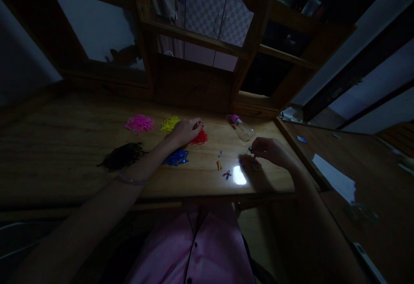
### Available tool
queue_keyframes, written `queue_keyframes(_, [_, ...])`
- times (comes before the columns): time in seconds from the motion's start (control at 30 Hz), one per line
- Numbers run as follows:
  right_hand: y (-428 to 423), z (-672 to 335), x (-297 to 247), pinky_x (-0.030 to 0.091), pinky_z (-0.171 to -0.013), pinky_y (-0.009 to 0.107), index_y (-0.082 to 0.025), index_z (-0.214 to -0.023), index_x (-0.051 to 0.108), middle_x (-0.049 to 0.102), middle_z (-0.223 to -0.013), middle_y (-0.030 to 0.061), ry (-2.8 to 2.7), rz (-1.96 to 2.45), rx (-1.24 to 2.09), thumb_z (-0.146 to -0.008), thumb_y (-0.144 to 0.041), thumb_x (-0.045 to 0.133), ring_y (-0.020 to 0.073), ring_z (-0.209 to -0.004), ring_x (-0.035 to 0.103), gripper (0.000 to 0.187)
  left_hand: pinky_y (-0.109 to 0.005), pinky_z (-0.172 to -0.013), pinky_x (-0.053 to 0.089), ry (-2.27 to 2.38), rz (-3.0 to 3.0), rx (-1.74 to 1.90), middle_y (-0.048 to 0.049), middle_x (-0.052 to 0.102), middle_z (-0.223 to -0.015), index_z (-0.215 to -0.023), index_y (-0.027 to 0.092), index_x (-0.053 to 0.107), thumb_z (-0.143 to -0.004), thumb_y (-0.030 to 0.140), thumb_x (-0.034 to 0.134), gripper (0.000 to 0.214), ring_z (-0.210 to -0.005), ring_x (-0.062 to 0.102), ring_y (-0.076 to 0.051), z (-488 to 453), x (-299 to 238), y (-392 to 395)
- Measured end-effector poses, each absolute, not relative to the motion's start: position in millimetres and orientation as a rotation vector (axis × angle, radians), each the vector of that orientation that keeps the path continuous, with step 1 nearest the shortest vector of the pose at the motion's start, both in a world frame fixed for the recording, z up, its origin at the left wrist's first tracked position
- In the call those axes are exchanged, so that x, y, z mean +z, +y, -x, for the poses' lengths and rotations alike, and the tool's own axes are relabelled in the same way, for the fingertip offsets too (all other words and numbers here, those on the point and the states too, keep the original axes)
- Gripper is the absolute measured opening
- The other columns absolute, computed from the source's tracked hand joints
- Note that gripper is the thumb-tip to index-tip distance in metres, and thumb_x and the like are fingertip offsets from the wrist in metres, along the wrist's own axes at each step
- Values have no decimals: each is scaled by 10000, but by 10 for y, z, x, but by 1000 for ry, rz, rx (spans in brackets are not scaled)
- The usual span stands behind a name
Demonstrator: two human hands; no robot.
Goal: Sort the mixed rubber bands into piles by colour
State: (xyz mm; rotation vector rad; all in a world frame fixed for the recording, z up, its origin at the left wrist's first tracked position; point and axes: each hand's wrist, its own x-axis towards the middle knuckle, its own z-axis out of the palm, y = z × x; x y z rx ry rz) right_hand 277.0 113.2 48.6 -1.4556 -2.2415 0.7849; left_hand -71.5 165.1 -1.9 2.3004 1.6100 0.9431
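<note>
My left hand point(190, 129) reaches over the red pile point(199, 137) of thin strands that look like rubber bands. Its fingers are pinched together at the pile; whatever is between them is hidden. Close by lie similar yellow point(169, 124) and blue point(176, 157) piles, the blue one partly behind my forearm. My right hand point(267, 149) is above the table's right side, its fingertips closed on a small dark blue piece point(250, 149). Below and left of it are small coloured pieces: a red-and-blue crossed one point(227, 175), a yellow-and-red one point(219, 165) and a pale one point(220, 154).
A pink pile point(139, 123) and a black pile point(123, 156) lie farther left on the wooden table point(64, 146). Beyond my right hand a clear bottle with a pink cap point(242, 129) lies on its side. A wooden shelf unit point(194, 81) stands along the back edge.
</note>
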Motion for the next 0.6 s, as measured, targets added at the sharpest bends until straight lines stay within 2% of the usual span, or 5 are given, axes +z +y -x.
queue_keyframes(0.13, [1145, -2795, 447, 542, -664, 297, -180, -910, 669, 721, -806, 55, -2183, 1420, 790, -754, -256, 668, 185, -720, 691, 173, -272, -655, 429, 1614, -2289, 932, -61, 740, -877, -997, 211, 705, -933, 356, 447, 303, -748, 656, -190, 716, -18, 1650])
queue_keyframes(0.27, [1126, -2782, 439, 551, -716, 323, -194, -1085, 686, 740, -848, 64, -2267, 1462, 589, -802, -214, 641, 188, -728, 693, 287, -272, -668, 432, 1593, -2296, 942, -61, 740, -893, -983, 211, 702, -927, 344, 457, 284, -767, 660, -191, 723, -24, 1655])
queue_keyframes(0.37, [1093, -2752, 452, 545, -715, 318, -203, -1148, 685, 743, -873, 62, -2318, 1484, 464, -822, -212, 629, 191, -743, 690, 331, -271, -657, 424, 1586, -2309, 944, -59, 737, -869, -975, 208, 703, -928, 343, 454, 287, -742, 656, -189, 727, -29, 1659])
queue_keyframes(0.6, [1042, -2755, 458, 552, -716, 315, -192, -975, 745, 745, -921, 71, -2299, 1441, 578, -849, -296, 623, 197, -764, 701, 204, -266, -666, 426, 1620, -2294, 924, -57, 740, -888, -988, 212, 708, -923, 346, 463, 287, -769, 661, -194, 715, 1, 1638])
